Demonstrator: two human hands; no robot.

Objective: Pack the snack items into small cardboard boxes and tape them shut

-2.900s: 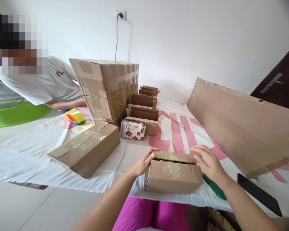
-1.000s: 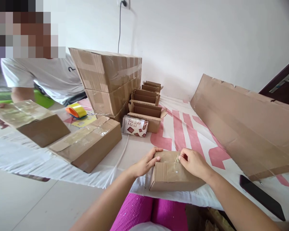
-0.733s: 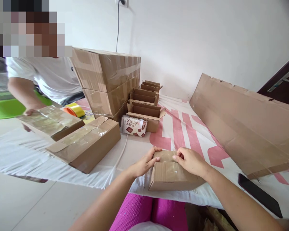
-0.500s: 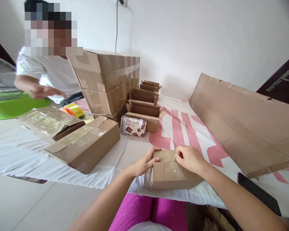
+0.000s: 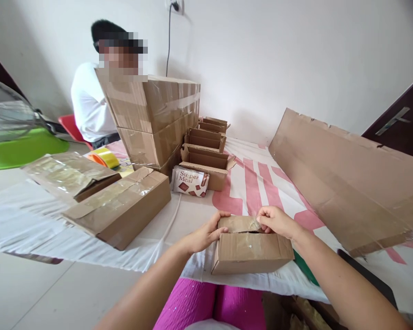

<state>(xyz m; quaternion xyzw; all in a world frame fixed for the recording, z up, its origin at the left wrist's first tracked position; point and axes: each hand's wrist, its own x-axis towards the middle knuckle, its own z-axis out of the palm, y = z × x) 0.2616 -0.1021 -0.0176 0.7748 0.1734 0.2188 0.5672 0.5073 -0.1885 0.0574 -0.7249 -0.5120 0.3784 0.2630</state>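
A small cardboard box point(image 5: 254, 252) lies near the table's front edge, in front of me. My left hand point(image 5: 209, 233) grips its left end, thumb on top and fingers round the far side. Over the top seam, my right hand point(image 5: 277, 222) pinches a piece of clear tape point(image 5: 255, 223) that is partly lifted from the cardboard. A dark gap shows along the seam below the tape. The contents of the box are hidden.
Two taped boxes point(image 5: 123, 206) lie at the left, near a tape roll point(image 5: 106, 157). Behind them stand stacked cartons point(image 5: 158, 119), open boxes point(image 5: 208, 160) and "Su-per Meal" packets point(image 5: 189, 181). A large cardboard sheet point(image 5: 347, 178) leans at the right. A person point(image 5: 92, 105) sits behind the cartons.
My right hand has moved slightly right, pulling the tape up, and the seam has opened a little. My left hand stays put. The other person has shifted right, behind the cartons.
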